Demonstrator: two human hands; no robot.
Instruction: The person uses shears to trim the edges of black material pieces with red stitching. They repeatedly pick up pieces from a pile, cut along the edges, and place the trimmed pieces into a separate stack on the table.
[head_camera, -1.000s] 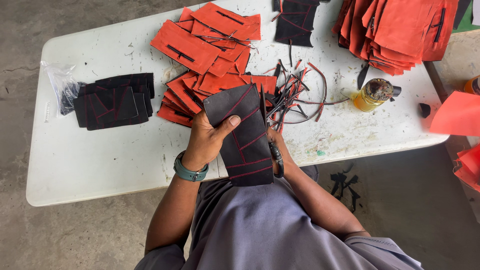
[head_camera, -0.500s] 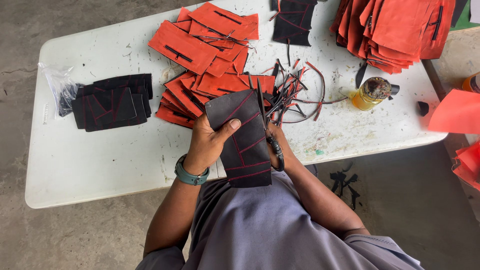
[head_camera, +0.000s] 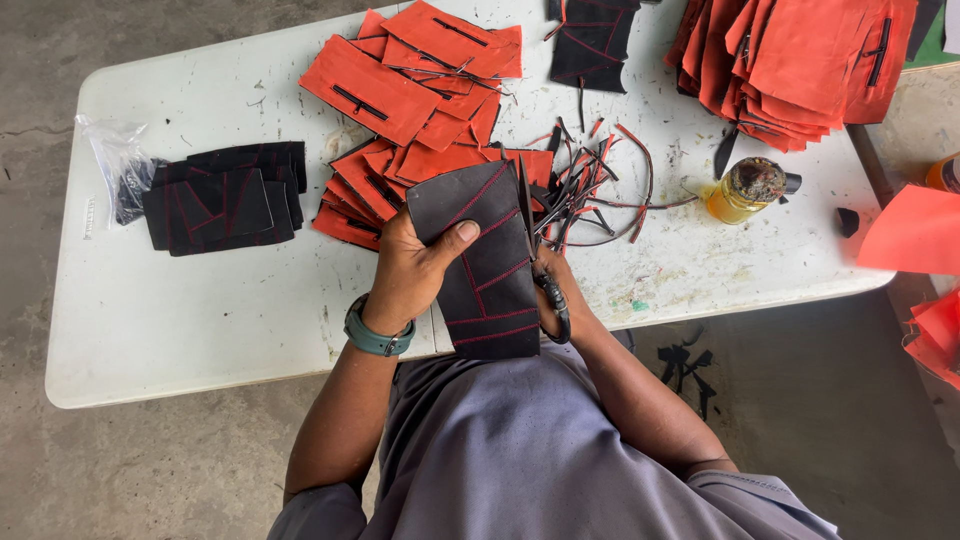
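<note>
Left hand fingers clamped on black stitched panel — thumb across its face, above near table edge. Right hand, mostly hidden behind panel, closed on scissors at panel's right edge. Orange pieces — table centre; black stack toward left edge; glue jar toward right edge.

Black piece hides most of right hand.

Black panel – matt leather-like sheet w/ red thread stitching. Scissors: dark metal blades, black handles. Orange pieces – matt, smooth. Table: white plastic, scuffed, stained. Jar: glossy, amber.
</note>
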